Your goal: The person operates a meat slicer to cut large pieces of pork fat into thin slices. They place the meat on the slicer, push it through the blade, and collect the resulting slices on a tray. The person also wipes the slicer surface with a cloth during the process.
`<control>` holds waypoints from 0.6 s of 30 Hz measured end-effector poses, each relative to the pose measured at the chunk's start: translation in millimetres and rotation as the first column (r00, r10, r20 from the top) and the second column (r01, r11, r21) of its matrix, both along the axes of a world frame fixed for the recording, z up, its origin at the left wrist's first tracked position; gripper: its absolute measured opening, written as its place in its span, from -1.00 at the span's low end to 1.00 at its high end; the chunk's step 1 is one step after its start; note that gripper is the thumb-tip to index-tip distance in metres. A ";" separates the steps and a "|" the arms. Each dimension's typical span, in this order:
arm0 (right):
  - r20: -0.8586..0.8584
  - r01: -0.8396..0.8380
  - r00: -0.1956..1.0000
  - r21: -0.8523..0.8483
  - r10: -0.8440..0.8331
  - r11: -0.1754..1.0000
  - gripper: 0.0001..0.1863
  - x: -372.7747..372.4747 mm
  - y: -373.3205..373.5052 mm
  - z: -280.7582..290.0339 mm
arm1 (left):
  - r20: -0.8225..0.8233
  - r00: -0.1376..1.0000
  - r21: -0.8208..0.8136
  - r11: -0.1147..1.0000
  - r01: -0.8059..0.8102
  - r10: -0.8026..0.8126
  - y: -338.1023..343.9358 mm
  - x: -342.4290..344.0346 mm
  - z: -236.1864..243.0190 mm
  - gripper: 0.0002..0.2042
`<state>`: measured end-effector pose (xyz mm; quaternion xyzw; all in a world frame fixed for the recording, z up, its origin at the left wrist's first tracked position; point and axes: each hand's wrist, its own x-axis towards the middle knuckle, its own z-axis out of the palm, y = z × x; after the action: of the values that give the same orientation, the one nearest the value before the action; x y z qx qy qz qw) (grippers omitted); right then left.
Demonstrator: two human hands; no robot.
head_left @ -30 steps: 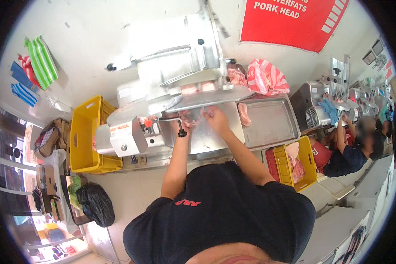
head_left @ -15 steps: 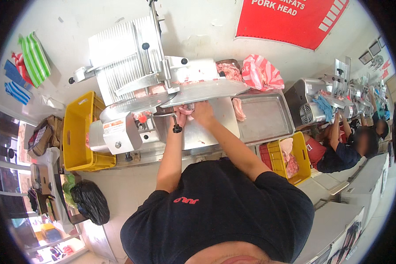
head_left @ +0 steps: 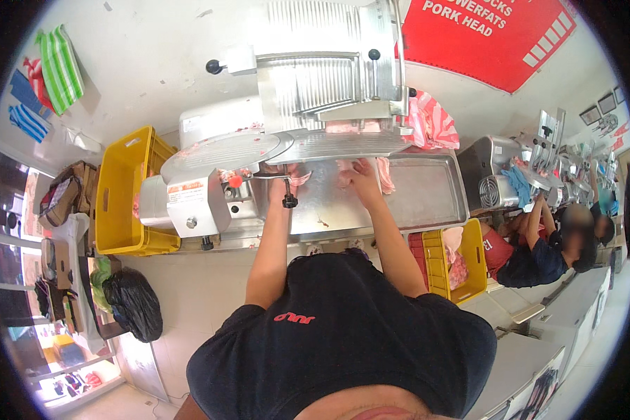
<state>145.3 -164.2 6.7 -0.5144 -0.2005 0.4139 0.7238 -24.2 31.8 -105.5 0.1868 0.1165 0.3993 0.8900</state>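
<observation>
Head view, looking down past a dark shirt [head_left: 357, 336]: both bare hands reach forward to a silver slicer [head_left: 318, 77], which rises just beyond them. The left hand [head_left: 280, 183] is partly hidden beneath the slicer's edge, beside a black knob [head_left: 289, 201]; a pink-and-white strip of meat [head_left: 300, 176] lies at its right side, and whether the fingers pinch it cannot be told. The right hand [head_left: 359, 178] is apart from the left, fingers bent, with pale pink meat at its fingertips; how firmly they close on it is unclear. Between and below the hands is a smooth metal plate [head_left: 322, 213]. Just right of the right hand, a folded slice [head_left: 385, 176] rests at the near side of a shallow metal tray [head_left: 430, 192]. Beyond the tray sits a red-and-white striped bag [head_left: 432, 122]. Well left of the left hand stands a yellow crate [head_left: 115, 210]; to the right of the right hand and nearer the body, a smaller-looking yellow bin [head_left: 477, 259] holds meat. Far right, a co-worker [head_left: 535, 255] reaches toward another slicing machine [head_left: 497, 164].
</observation>
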 end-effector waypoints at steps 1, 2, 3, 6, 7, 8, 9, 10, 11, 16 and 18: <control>-0.147 0.071 0.987 0.096 -0.057 0.993 -0.41 0.3 -8.5 -0.5 | 0.063 0.997 -0.027 0.998 0.048 -0.046 -3.5 -1.6 13.8 -0.65; -0.195 0.076 0.980 0.137 -0.049 0.988 -0.39 -0.2 -14.9 3.1 | 0.129 0.988 -0.048 0.995 0.087 -0.080 -4.7 -4.7 22.8 -0.58; -0.241 0.083 0.970 0.178 -0.039 0.981 -0.37 -0.4 -21.2 7.0 | 0.042 0.999 -0.047 0.999 0.019 -0.017 -6.1 -4.9 32.0 -0.54; -0.267 0.102 0.963 0.205 -0.045 0.973 -0.33 0.1 -37.8 14.8 | -0.098 0.987 0.216 0.971 -0.100 0.124 0.4 5.1 51.2 -0.44; -0.262 0.114 0.963 0.197 -0.060 0.974 -0.32 0.5 -44.3 12.6 | -0.110 0.982 0.293 0.949 -0.114 0.152 -0.1 9.6 54.6 -0.45; -0.321 0.121 0.945 0.174 -0.060 0.977 -0.30 1.8 -48.9 10.4 | -0.103 0.981 0.323 0.939 -0.121 0.162 -1.2 11.6 57.6 -0.46; -0.380 0.127 0.923 0.151 -0.062 0.980 -0.28 2.8 -52.5 7.9 | -0.095 0.982 0.329 0.936 -0.125 0.164 -2.5 12.3 60.3 -0.48; -0.437 0.130 0.897 0.125 -0.063 0.983 -0.26 1.2 -55.3 9.1 | -0.080 0.984 0.317 0.940 -0.123 0.156 -3.9 13.1 60.6 -0.49; -0.444 0.117 0.895 0.154 -0.037 0.981 -0.28 -1.4 -59.2 10.0 | -0.064 0.987 0.293 0.948 -0.122 0.147 -3.3 13.8 61.4 -0.50; -0.500 0.071 0.865 0.190 0.034 0.979 -0.58 -17.0 -67.8 14.5 | 0.033 0.998 0.162 0.985 -0.064 0.060 -6.8 18.4 66.3 -0.55; -0.567 0.123 0.824 0.167 -0.007 0.978 -0.60 -22.0 -64.1 13.2 | 0.095 0.995 0.061 0.998 0.007 -0.012 -11.8 18.6 69.3 -0.57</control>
<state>123.2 -228.3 19.8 -0.3021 -0.0001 0.5002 0.8115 -5.6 20.0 -36.2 0.1949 0.0609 0.4068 0.8904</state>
